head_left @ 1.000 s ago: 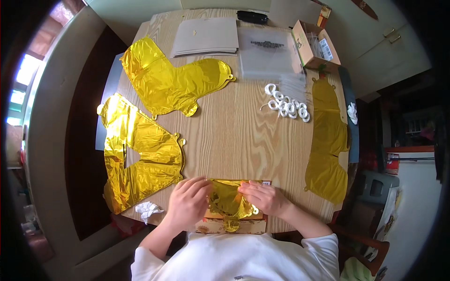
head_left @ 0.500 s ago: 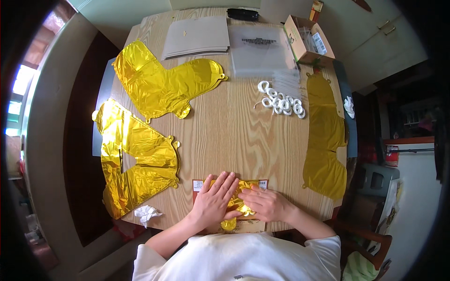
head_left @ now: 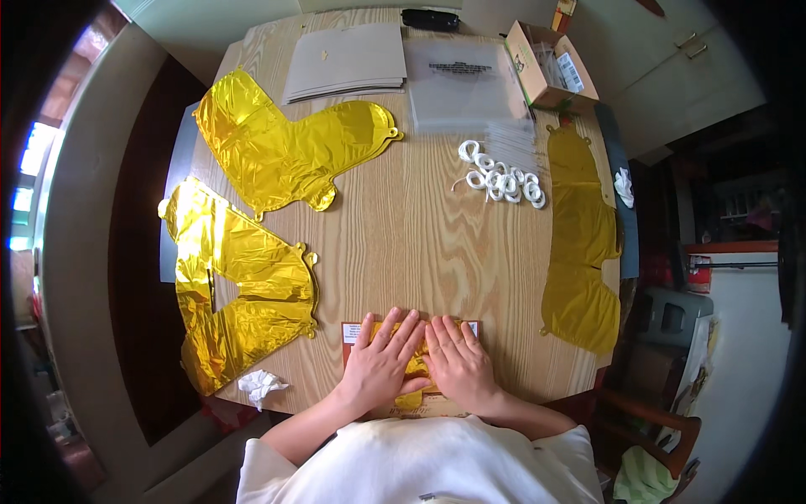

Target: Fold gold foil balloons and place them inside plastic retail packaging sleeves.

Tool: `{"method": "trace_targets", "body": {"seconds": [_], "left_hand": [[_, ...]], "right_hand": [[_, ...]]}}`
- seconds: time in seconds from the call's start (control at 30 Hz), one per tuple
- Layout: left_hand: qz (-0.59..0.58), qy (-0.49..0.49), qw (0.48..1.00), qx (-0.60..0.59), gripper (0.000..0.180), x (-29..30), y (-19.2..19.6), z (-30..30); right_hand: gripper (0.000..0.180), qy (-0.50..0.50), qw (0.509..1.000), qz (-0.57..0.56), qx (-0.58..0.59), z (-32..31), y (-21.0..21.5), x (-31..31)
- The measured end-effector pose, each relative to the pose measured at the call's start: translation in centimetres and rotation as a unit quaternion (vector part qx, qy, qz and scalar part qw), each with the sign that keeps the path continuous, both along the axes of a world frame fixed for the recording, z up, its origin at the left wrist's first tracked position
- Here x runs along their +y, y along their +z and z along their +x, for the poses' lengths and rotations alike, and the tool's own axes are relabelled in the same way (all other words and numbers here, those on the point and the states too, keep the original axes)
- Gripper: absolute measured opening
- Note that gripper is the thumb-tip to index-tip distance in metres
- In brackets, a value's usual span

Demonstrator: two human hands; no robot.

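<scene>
both hands lie flat, palms down, fingers spread, side by side at the near edge of the wooden worktop (head_left: 403,244). the left hand (head_left: 379,363) and the right hand (head_left: 459,363) press on a folded gold foil balloon (head_left: 417,367), which shows only in the gap between them and just below the left palm. the folded foil rests on a flat card (head_left: 351,333) with a reddish border whose corners peek out beside the fingertips of each hand. neither hand is pinching anything; they simply bear down.

just left of the left hand, near the worktop edge, sits a crumpled white scrap (head_left: 261,386). further left and up lies a flat gold balloon (head_left: 239,302), and beyond it a second flat gold balloon (head_left: 290,151). well to the right of the right hand a darker gold balloon (head_left: 579,244) stretches along the edge. far ahead of the hands are a cluster of white ribbon coils (head_left: 502,179), a pile of clear bags (head_left: 462,84), a grey card stack (head_left: 346,60) and an open cardboard box (head_left: 546,67).
</scene>
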State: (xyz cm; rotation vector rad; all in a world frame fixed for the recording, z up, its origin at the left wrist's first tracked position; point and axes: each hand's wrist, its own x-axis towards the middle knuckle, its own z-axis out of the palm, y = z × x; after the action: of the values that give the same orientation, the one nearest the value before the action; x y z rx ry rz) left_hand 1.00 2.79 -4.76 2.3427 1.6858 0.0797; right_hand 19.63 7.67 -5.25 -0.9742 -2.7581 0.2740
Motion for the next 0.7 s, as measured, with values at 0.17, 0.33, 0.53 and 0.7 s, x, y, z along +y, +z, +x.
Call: {"method": "trace_targets", "body": {"seconds": [0.17,0.33,0.53,0.7], "left_hand": [[-0.011,0.008,1.0,-0.003,0.093,-0.1,0.4,0.1],[-0.033,0.024,0.999,-0.022,0.097,-0.5,0.6,0.0],[-0.027,0.056,0.998,-0.017,0.101,-1.0,0.8,-0.6],[-0.026,0.075,0.997,-0.007,0.108,-1.9,0.1,-1.5]], "right_hand": [[0.056,0.007,0.999,0.021,-0.03,0.2,-0.2,-0.3],[0.055,-0.009,0.999,0.037,-0.037,0.3,-0.2,-0.7],[0.056,-0.025,0.997,0.045,-0.06,0.2,0.2,-0.7],[0.054,-0.037,0.998,0.032,-0.033,0.1,0.4,-0.6]]}}
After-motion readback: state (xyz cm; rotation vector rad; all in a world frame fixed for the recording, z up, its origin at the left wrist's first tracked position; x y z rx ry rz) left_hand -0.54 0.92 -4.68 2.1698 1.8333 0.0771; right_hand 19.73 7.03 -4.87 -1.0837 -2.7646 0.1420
